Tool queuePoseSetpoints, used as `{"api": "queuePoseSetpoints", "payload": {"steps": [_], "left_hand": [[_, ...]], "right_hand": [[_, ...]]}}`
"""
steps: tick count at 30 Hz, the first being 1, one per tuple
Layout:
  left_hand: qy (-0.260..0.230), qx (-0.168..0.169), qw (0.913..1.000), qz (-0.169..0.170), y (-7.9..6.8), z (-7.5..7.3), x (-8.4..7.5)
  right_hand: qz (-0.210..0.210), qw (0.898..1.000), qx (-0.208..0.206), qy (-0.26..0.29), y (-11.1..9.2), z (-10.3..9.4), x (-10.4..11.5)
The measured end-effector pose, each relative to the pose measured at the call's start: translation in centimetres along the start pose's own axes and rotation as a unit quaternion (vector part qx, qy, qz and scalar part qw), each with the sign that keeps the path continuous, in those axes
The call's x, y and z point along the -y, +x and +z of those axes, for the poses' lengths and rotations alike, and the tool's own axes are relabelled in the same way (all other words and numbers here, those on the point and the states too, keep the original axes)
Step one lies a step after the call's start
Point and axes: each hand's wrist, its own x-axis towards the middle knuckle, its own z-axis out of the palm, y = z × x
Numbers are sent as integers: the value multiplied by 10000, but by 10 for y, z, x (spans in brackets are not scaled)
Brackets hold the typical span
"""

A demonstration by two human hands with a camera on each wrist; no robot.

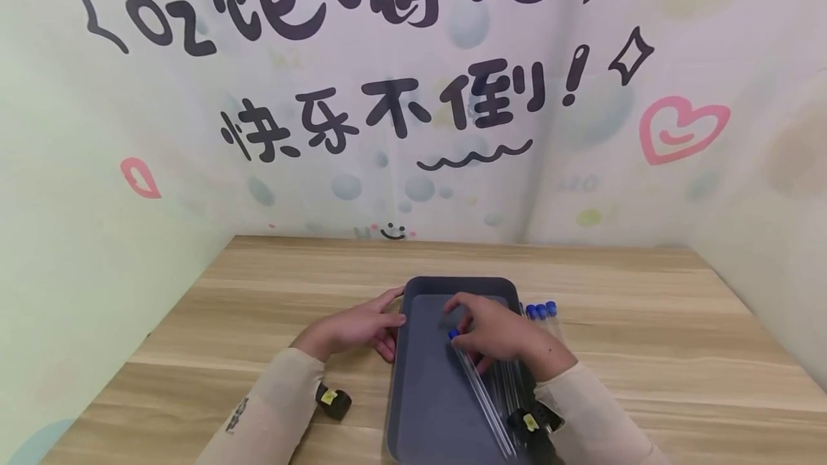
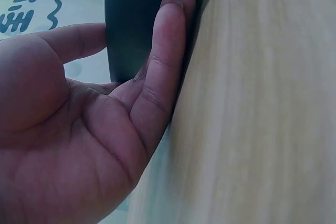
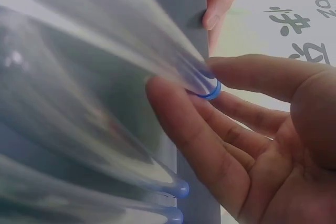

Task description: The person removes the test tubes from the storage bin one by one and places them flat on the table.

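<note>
A dark grey rectangular tray [image 1: 426, 407] lies on the wooden table. My left hand [image 1: 358, 329] holds it by its left side, the thumb over the rim and the other fingers along the outer wall [image 2: 131, 30]. Over the tray, my right hand [image 1: 494, 332] pinches a long clear tube with a blue cap [image 1: 454, 334] between thumb and fingers, close to the capped end. The tube slants down toward the near side of the tray. More clear tubes [image 1: 510, 386] lie along the tray's right part, partly hidden by the right hand and wrist.
Several blue-capped tubes [image 1: 541, 311] show just beyond the tray's right edge. A black wrist camera [image 1: 333, 402] sits at the left wrist, another [image 1: 531, 420] at the right. Behind the wooden table [image 1: 646, 350] hangs a printed white cloth [image 1: 400, 185].
</note>
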Motion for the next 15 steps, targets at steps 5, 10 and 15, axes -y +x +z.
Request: {"api": "queuePoseSetpoints", "payload": {"steps": [5,10,15], "left_hand": [[2,3,10000,5,1,0,-1],[8,-11,10000,-21,1,-1,0],[-1,-9,10000,8,1,-1,0]], "right_hand": [[-113,9999,-118,19,-2,-3,2],[-261,9995,-164,98,-3,-8,2],[-271,9989,-274,255,-4,-12,2]]}}
